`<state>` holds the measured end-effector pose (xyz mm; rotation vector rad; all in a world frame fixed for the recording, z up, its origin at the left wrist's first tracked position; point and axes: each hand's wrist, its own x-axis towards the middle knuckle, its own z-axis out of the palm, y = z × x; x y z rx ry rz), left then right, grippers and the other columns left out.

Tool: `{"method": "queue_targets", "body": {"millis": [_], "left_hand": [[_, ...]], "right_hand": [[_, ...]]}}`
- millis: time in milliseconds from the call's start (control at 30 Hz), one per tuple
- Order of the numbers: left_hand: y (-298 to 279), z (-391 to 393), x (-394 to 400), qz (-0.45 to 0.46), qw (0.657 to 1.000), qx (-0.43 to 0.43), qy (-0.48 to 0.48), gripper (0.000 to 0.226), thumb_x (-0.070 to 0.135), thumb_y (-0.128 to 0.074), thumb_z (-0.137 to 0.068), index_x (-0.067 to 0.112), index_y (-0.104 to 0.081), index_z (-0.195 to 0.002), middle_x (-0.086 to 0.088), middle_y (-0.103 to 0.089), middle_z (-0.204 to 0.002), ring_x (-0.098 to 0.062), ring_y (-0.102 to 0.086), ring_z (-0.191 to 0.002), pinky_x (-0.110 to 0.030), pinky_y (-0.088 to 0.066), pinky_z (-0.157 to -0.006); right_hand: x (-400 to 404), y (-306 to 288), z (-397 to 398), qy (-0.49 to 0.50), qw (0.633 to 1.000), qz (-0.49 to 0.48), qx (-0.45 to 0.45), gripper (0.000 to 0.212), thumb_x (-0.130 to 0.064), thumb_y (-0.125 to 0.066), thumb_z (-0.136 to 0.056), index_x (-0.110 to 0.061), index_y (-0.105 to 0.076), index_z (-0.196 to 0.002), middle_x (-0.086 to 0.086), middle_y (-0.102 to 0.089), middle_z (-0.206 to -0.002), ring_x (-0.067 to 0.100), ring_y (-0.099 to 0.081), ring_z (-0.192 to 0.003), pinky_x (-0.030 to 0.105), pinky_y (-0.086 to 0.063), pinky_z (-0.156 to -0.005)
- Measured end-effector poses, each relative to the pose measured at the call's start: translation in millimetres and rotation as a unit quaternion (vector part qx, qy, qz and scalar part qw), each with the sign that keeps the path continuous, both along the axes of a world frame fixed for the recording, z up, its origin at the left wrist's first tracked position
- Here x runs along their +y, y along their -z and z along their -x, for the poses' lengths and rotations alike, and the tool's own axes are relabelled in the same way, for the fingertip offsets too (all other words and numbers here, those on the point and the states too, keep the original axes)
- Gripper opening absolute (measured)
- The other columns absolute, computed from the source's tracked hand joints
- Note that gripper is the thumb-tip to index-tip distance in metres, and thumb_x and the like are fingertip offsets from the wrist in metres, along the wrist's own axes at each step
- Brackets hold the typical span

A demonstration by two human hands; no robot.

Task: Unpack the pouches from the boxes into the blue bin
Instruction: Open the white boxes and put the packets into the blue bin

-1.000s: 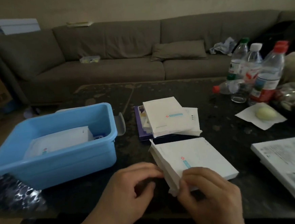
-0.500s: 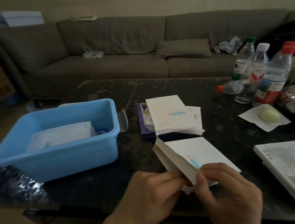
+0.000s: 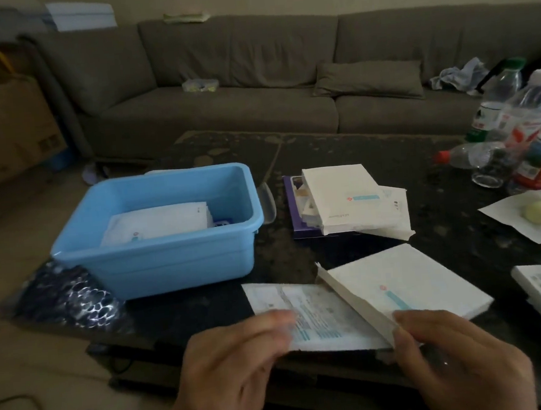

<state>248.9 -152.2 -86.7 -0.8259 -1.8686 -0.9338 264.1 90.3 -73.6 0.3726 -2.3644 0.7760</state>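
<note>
Since the earlier frame, a pouch stack (image 3: pixel 317 317) has been drawn leftward out of the white box (image 3: pixel 408 287) and now lies half exposed on the desk (image 3: pixel 439 191), near the blue bin (image 3: pixel 156 255). It is pinched by the left hand (image 3: pixel 233 363); the box's open end is clenched by the right hand (image 3: pixel 459 358). Risk noted: the stack could fan apart and slip off the near desk edge if pinched loosely. Its long axis is judged to run left-right, free end toward the bin.
</note>
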Motion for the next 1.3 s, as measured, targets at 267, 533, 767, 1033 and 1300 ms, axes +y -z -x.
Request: {"method": "queue_targets", "body": {"millis": [267, 533, 767, 1033, 1300], "left_hand": [[-51.5, -5.5, -31.7, -0.059, 0.983, -0.088, -0.153, 0.010, 0.025, -0.066, -0.088, 0.022, -0.076, -0.091, 0.027, -0.061, -0.078, 0.005, -0.051, -0.067, -0.013, -0.042, -0.067], [-77.7, 3.4, -39.9, -0.407, 0.808, -0.426, -0.016, 0.014, 0.019, -0.070, -0.083, 0.028, -0.071, -0.095, 0.000, -0.067, -0.061, -0.009, -0.062, -0.063, -0.030, -0.050, -0.064], [-67.0, 4.6, -66.7, -0.333, 0.812, -0.478, -0.030, 0.051, 0.060, -0.065, -0.082, 0.010, -0.074, -0.081, -0.001, -0.076, -0.076, -0.009, -0.068, -0.073, -0.021, -0.051, -0.070], [-80.4, 7.0, -93.9, -0.472, 0.772, -0.424, -0.044, 0.025, 0.043, -0.068, -0.071, 0.018, -0.072, -0.069, -0.002, -0.075, -0.070, -0.004, -0.068, -0.060, -0.021, -0.050, -0.054], [-92.1, 9.1, -130.0, -0.687, 0.650, -0.321, -0.051, 0.018, 0.029, -0.059, -0.094, 0.027, -0.064, -0.111, 0.000, -0.053, -0.058, -0.009, -0.038, -0.044, -0.027, -0.029, -0.048]], "right_hand": [[-25.0, -12.8, -1.5, -0.129, 0.981, -0.086, -0.114, 0.047, -0.058, -0.029, -0.099, -0.046, -0.070, -0.080, -0.027, -0.068, -0.100, -0.012, -0.059, -0.100, 0.007, -0.030, -0.103], [-83.4, -51.2, 0.4, -0.087, 0.859, 0.299, -0.407, 0.038, -0.011, -0.094, -0.054, -0.030, -0.070, -0.076, -0.014, -0.069, -0.070, -0.001, -0.060, -0.062, 0.005, -0.043, -0.057], [-112.3, -78.9, 35.3, -0.050, 0.805, 0.331, -0.490, 0.009, -0.022, -0.074, -0.078, -0.017, -0.068, -0.073, -0.005, -0.069, -0.052, 0.007, -0.065, -0.054, 0.018, -0.042, -0.048], [-149.8, -123.6, 57.6, -0.121, 0.777, 0.298, -0.541, 0.015, -0.018, -0.067, -0.077, -0.008, -0.067, -0.089, 0.004, -0.072, -0.057, 0.013, -0.066, -0.042, 0.015, -0.042, -0.031], [-189.2, -152.0, 139.2, -0.136, 0.748, 0.360, -0.541, 0.030, -0.015, -0.065, -0.081, -0.010, -0.065, -0.111, 0.012, -0.076, -0.078, 0.021, -0.071, -0.063, 0.028, -0.054, -0.040]]}}
